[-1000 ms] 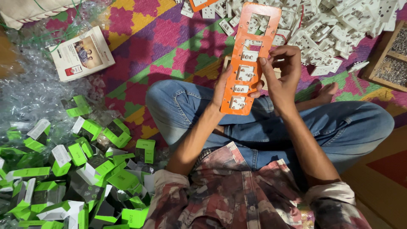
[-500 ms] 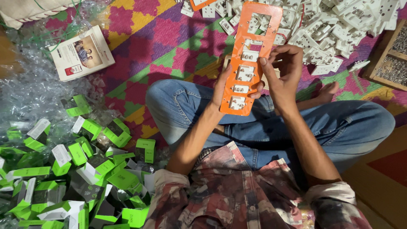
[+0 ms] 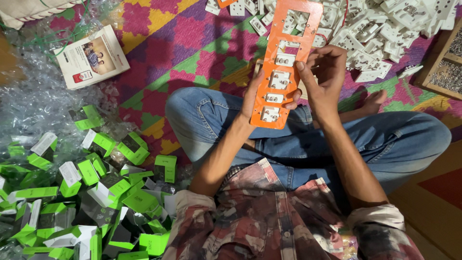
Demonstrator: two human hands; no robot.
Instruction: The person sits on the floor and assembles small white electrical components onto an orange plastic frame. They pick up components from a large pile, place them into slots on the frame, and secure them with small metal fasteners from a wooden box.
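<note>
I sit cross-legged in blue jeans on a patterned mat and hold up a long orange plate (image 3: 288,38) with rectangular cut-outs. Several white socket modules sit in its lower openings; the upper openings show through. My left hand (image 3: 257,94) grips the plate's lower left edge from behind, thumb at the front. My right hand (image 3: 327,77) is at the plate's right edge, fingers curled toward a white module (image 3: 285,60) near the middle.
A heap of loose white socket parts (image 3: 385,29) lies beyond the plate at top right. A wooden tray of small metal pieces (image 3: 447,67) stands at the right edge. Green and white small boxes (image 3: 86,192) pile at lower left, with clear plastic wrap and a printed leaflet (image 3: 94,58) beyond.
The plate and both hands stay almost still; my right fingers shift slightly at the middle of the plate.
</note>
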